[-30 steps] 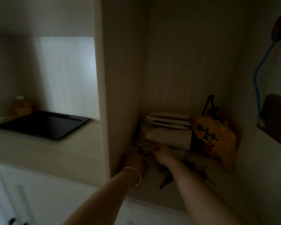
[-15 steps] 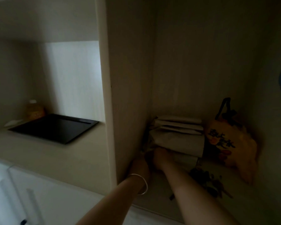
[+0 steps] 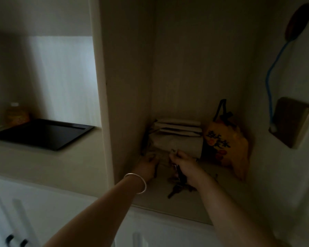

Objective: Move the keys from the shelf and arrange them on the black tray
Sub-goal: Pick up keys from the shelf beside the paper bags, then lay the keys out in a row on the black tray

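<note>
Both of my hands reach into a dim shelf niche. My right hand point(image 3: 184, 164) is closed around a bunch of keys point(image 3: 179, 173), which hangs below the fingers just above the shelf. More keys point(image 3: 175, 190) lie on the shelf floor point(image 3: 168, 202) under that hand. My left hand point(image 3: 147, 165), with a silver bangle on the wrist, rests against the shelf's left side by a crumpled bag; what its fingers hold is hidden in shadow. The black tray point(image 3: 43, 133) lies on the counter to the left, bare.
A stack of folded paper bags point(image 3: 177, 138) and an orange printed bag point(image 3: 225, 145) fill the back of the niche. A vertical partition point(image 3: 103, 104) separates niche and counter. A jar point(image 3: 16, 114) stands behind the tray. A wooden block with blue cord point(image 3: 292, 122) hangs on the right wall.
My right hand has drawn back from the paper bags and lifted a bunch of keys off the shelf. The left hand has stayed near the left side.
</note>
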